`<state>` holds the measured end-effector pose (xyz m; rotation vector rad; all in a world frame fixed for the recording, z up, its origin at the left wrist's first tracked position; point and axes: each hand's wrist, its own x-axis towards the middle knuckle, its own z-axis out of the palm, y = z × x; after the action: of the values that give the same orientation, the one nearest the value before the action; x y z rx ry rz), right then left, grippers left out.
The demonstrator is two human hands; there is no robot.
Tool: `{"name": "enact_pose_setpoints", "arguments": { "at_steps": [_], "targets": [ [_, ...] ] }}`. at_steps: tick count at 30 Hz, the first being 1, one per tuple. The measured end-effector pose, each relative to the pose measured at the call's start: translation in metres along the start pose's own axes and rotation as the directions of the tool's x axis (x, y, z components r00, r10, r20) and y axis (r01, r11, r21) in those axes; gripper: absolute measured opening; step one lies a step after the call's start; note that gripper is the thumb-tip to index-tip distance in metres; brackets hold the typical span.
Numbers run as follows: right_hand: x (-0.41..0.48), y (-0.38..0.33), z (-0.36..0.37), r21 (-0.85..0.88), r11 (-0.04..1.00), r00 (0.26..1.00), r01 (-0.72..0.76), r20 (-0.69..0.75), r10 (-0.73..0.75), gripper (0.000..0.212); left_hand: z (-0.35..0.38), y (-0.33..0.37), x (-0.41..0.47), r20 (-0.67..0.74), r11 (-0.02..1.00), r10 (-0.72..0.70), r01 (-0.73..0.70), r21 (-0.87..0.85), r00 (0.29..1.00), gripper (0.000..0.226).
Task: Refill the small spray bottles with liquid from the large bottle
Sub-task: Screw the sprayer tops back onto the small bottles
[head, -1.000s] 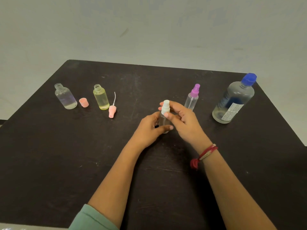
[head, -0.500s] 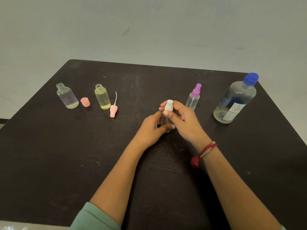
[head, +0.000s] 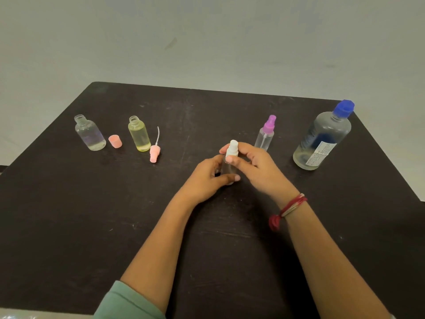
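Note:
At the middle of the black table (head: 69,226), my left hand (head: 207,178) grips the body of a small clear spray bottle (head: 227,170). My right hand (head: 255,164) pinches its white spray top (head: 232,149). A second small spray bottle with a purple top (head: 265,133) stands just behind my right hand. The large clear bottle with a blue cap (head: 322,139) stands at the right, capped and holding a little liquid. At the left stand two small bottles without tops, one clear (head: 89,133) and one yellowish (head: 139,134).
A pink cap (head: 115,141) sits between the two topless bottles. A pink spray head with its dip tube (head: 154,151) lies right of the yellowish bottle. The table's far edge borders a pale floor or wall.
The white top has sunk lower onto the bottle between my hands, and my right fingers have shifted round it. The other bottles have not moved.

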<state>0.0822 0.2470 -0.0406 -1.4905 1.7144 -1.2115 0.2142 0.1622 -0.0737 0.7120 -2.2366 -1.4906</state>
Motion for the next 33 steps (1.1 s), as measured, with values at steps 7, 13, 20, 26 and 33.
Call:
{"name": "enact_pose_setpoints", "arguments": {
  "at_steps": [7, 13, 20, 26, 33],
  "targets": [
    [-0.01, 0.005, 0.033, -0.005, 0.997, 0.93, 0.079, -0.361, -0.075, 0.012, 0.024, 0.005, -0.004, -0.265, 0.993, 0.038, -0.006, 0.119, 0.963, 0.037],
    [-0.002, 0.008, 0.003, -0.105, 0.993, 0.998, 0.055, 0.044, -0.051, 0.033, -0.005, 0.0, 0.0, 0.132, 0.985, 0.017, 0.006, -0.174, 0.991, 0.033],
    [-0.007, 0.017, 0.026, -0.057, 0.99, 0.915, 0.131, -0.377, -0.143, 0.024, 0.023, 0.003, 0.0, -0.194, 0.989, 0.085, -0.059, 0.134, 0.977, 0.041],
    [-0.002, 0.011, 0.023, -0.006, 1.0, 0.961, -0.005, -0.275, 0.004, 0.018, 0.021, 0.001, -0.001, -0.213, 0.978, 0.121, -0.079, 0.195, 0.969, 0.041],
    [-0.007, 0.011, 0.012, 0.005, 1.0, 0.99, -0.016, -0.14, 0.017, 0.026, 0.004, 0.001, 0.0, -0.06, 1.0, 0.025, -0.024, 0.017, 0.998, 0.035]
  ]
}}
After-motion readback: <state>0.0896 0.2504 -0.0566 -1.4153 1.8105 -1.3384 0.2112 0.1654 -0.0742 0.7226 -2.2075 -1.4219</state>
